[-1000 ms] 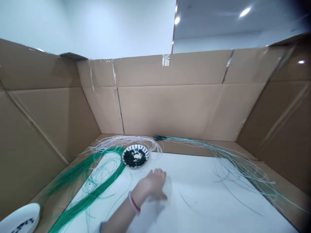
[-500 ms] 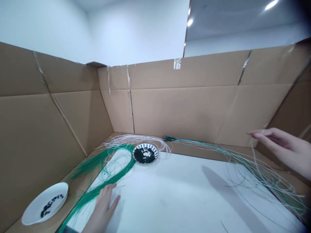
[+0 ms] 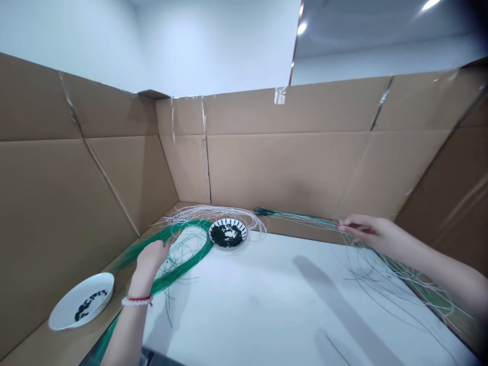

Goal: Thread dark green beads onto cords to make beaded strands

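Note:
My left hand [image 3: 152, 256] hovers over the loop of green strands [image 3: 190, 267] at left, its fingers curled together; the fingertips are partly hidden, so I cannot make out what is in them. A red string and a pale bead bracelet [image 3: 136, 301] circle that wrist. My right hand [image 3: 364, 234] pinches a thin pale strand at the bundle of pale and green strands [image 3: 305, 220] along the back edge of the white board. The dark, beaded-looking tip [image 3: 264, 211] of that bundle points left. Between the hands stands a striped dish [image 3: 227, 247] of small dark beads.
A white bowl [image 3: 61, 317] with some dark beads sits at the far left. White strands [image 3: 213, 211] lie behind the dish. Cardboard walls [image 3: 274, 162] enclose the white board [image 3: 244, 305]. Loose ends [image 3: 415, 279] spread at right, and a short dark strand [image 3: 337, 349] lies in front.
My right hand has moved left and down to the bundle with the strand. My left hand has moved forward over the green loop, and its spread fingers have closed.

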Motion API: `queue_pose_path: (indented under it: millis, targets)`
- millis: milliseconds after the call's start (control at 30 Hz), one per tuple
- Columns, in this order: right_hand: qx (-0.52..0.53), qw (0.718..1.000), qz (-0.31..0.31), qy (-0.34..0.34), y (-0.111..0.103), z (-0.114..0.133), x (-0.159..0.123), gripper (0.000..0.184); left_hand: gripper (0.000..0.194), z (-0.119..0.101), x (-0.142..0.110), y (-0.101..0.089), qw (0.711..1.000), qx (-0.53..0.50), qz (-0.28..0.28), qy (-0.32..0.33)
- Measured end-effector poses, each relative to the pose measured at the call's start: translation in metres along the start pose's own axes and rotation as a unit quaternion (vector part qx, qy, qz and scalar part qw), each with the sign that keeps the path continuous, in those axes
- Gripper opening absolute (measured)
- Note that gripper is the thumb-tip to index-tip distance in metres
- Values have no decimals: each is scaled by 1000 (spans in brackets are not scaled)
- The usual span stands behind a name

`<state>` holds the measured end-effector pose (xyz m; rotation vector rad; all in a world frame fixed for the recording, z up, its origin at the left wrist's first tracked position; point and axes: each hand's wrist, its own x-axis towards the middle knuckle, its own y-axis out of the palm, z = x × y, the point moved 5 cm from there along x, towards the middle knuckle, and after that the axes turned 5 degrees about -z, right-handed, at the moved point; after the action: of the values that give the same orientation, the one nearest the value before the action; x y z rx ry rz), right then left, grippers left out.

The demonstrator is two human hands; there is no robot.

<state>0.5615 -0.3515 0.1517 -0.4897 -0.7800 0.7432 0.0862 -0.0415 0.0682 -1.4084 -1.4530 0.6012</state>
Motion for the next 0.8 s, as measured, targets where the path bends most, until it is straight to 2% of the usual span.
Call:
queue_pose_path:
  millis: [100, 200, 267, 333, 433, 500, 567, 633, 800]
  targets:
    - [69, 997, 25, 3, 20, 22, -18, 65, 22, -30, -23, -8, 999, -44, 22, 11]
    - [142, 988, 48, 36, 51, 47, -43, 54, 26, -83, -65, -5, 982, -143, 67, 102]
    - [189, 979, 48, 66, 73, 62, -60, 44, 25, -124, -98, -1, 953, -226, 120, 162]
    - [234, 967, 45, 92, 91, 75, -73, 40, 30, -160, -128, 3, 921, -297, 167, 188]
    - [290, 948, 42, 124, 107, 90, -88, 37, 23, -195, -154, 10, 831, -488, 240, 120]
    - [314, 939, 42, 135, 111, 97, -95, 33, 19, -206, -161, 18, 783, -555, 270, 77]
    - [326, 934, 42, 141, 114, 101, -100, 30, 14, -212, -160, 23, 760, -584, 275, 71]
    - [326, 934, 39, 144, 117, 103, -104, 26, 9, -213, -156, 26, 756, -592, 265, 82]
    - [322, 935, 37, 147, 126, 96, -109, 18, 11, -212, -148, 27, 785, -566, 232, 96]
